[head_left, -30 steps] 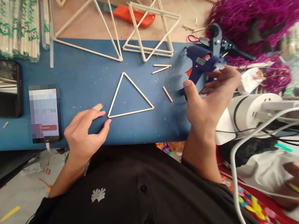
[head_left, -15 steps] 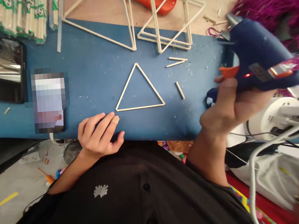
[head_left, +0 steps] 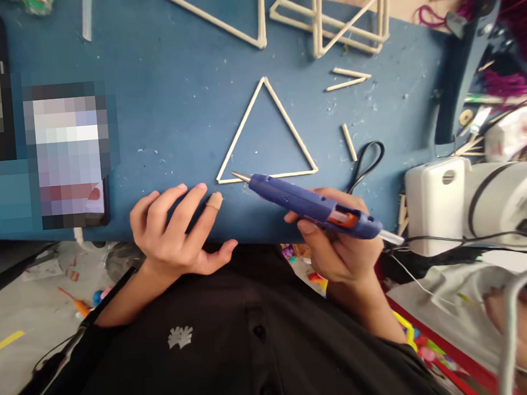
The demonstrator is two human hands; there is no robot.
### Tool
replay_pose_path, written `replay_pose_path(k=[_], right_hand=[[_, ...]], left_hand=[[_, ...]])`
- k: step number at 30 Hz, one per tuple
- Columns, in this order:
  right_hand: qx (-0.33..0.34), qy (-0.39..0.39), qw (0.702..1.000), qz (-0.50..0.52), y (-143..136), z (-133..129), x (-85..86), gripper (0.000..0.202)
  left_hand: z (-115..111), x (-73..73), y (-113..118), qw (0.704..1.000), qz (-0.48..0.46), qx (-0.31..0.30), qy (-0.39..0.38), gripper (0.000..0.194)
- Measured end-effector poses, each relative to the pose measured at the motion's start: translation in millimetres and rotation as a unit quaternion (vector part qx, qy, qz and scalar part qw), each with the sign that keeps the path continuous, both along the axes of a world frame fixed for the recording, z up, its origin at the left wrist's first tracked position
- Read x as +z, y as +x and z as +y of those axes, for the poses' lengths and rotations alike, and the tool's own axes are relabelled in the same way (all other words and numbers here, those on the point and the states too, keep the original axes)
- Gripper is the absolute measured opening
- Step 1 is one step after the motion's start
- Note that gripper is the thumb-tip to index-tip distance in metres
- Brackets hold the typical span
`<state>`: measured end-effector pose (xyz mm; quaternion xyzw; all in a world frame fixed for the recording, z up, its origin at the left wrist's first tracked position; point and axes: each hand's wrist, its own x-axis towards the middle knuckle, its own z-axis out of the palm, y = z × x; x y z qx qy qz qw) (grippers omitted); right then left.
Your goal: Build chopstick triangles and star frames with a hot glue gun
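Observation:
A triangle of thin wooden sticks (head_left: 290,124) lies flat on the blue tabletop (head_left: 161,120). My right hand (head_left: 344,240) is wrapped round a blue glue gun (head_left: 291,198), whose metal tip is over the triangle's bottom side near its left corner. A clear glue stick (head_left: 392,238) pokes from the gun's back end. To the left of that corner, my left hand (head_left: 175,232) hovers at the table's front edge, fingers spread and holding nothing. A bandage (head_left: 216,201) wraps one of its fingertips. Whether the tip touches the wood I cannot tell.
Larger stick frames (head_left: 324,34) stand at the back. Short stick pieces (head_left: 349,142) lie right of the triangle. A phone with a blurred screen (head_left: 71,158) is at left. At right are a blue stand (head_left: 461,72), a white device (head_left: 437,205) and another person's hand (head_left: 520,323).
My right hand has brought the glue gun from the right side down and left to the triangle's lower left corner. My left hand's fingers have spread more. The view has shifted.

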<state>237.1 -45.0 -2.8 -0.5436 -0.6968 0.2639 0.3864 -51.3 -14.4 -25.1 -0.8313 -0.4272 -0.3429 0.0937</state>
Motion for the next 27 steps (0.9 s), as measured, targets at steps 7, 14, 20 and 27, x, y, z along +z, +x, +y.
replay_pose_path(k=[7, 14, 20, 27], right_hand=[[0.017, 0.074, 0.994, -0.081, -9.7, 5.2, -1.0, 0.041], [0.018, 0.12, 0.977, -0.177, -19.9, 6.4, 15.7, 0.029], [0.031, 0.12, 0.973, -0.197, -20.1, 8.7, 17.5, 0.018], [0.042, 0.142, 0.973, -0.175, -20.5, 14.2, 15.2, 0.018]], left_hand=[[-2.0, 2.9, 0.6, 1.0, -0.006, 0.005, -0.022, 0.067], [-4.8, 2.5, -2.4, 0.998, 0.019, 0.022, -0.049, 0.066], [-6.5, 0.3, -3.2, 0.997, -0.013, -0.005, -0.072, 0.067], [-3.8, 1.4, -1.1, 0.999, -0.017, -0.005, -0.05, 0.068]])
